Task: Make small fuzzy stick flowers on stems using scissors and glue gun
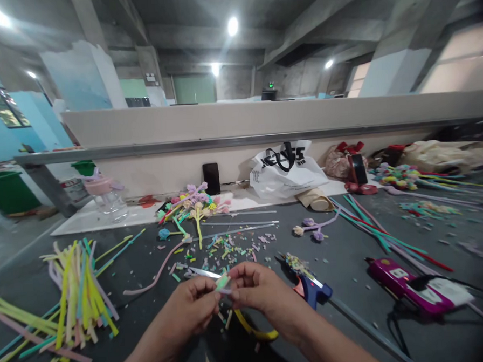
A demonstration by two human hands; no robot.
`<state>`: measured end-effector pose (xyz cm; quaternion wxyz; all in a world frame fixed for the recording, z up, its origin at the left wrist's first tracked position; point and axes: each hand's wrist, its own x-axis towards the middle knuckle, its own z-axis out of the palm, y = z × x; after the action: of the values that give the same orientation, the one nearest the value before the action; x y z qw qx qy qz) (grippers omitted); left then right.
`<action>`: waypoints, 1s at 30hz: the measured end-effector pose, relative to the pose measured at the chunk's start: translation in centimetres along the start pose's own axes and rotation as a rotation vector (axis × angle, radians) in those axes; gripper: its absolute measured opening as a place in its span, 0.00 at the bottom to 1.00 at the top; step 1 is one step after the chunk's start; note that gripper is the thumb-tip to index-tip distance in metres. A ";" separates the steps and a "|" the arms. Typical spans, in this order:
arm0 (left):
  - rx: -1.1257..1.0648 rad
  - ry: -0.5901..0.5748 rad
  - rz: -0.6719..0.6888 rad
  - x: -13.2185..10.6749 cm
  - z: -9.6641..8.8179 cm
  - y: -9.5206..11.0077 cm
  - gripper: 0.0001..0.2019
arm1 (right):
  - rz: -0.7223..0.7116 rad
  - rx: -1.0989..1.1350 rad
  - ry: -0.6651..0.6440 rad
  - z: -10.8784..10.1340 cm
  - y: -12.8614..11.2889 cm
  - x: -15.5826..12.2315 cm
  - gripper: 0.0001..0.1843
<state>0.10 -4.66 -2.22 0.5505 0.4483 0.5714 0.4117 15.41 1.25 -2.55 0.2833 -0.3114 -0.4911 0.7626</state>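
Observation:
Pinched between the fingertips of my left hand point(193, 309) and my right hand point(267, 292) is a small piece of fuzzy pipe cleaner point(222, 282), pale green with a light purple strip along its lower side. Both hands are closed on it over the dark table. Beneath them lies a pair of scissors point(259, 332); a blade and part of the yellow handle show, the rest is covered by my hands. Just right of my right hand rests a blue glue gun point(314, 291). Beyond my fingers, cut pipe cleaner bits point(229, 247) are scattered about.
Pipe cleaner bundles point(79, 292) lie at left, with finished-looking fuzzy flowers point(196, 202) ahead. A purple corded device point(417, 286) sits right, near long stems point(385, 225). Behind are a clear pink-lidded bottle point(108, 201), a phone point(211, 179) and a white bag point(285, 173).

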 end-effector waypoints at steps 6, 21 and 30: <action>-0.110 0.020 -0.024 0.5 -0.7 -0.5 0.13 | -0.040 -0.105 0.032 -0.1 0.0 1.1 0.17; -0.600 0.195 -0.092 -0.9 -3.2 -0.6 0.11 | -0.378 -1.048 0.112 -1.0 1.7 -2.6 0.16; -0.736 0.402 0.039 -1.6 -4.2 -0.6 0.07 | -0.091 -0.157 0.930 -7.8 4.5 -10.6 0.24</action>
<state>-4.15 -6.25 -2.18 0.5435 0.1433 0.4735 0.6781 27.55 -3.66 -7.19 0.4820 -0.6184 -0.3814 0.4897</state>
